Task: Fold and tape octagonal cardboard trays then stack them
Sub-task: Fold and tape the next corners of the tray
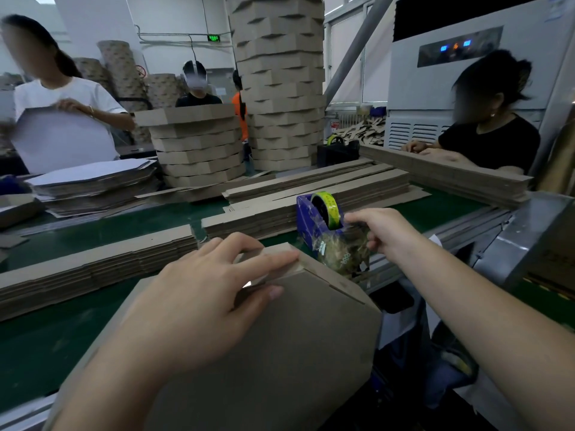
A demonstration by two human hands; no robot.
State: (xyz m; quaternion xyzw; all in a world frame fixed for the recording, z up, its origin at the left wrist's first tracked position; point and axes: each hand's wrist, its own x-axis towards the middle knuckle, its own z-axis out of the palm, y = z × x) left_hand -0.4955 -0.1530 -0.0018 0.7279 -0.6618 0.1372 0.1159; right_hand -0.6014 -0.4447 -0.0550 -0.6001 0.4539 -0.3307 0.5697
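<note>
Closest, at 6 o'clock, the brown cardboard tray (pixel 295 353) lies tilted over the near edge of the green belt (pixel 46 337). The left hand (pixel 199 300) grips its upper corner, fingers over the folded wall and thumb pressed below. At 1 o'clock from the tray, the right hand (pixel 384 233) curls at the front of the blue tape dispenser (pixel 311 225); whether it pinches tape cannot be told. Flat cardboard strips (pixel 93 265) lie at 9 o'clock, and a tall stack of finished trays (pixel 280 88) stands at 12 o'clock.
</note>
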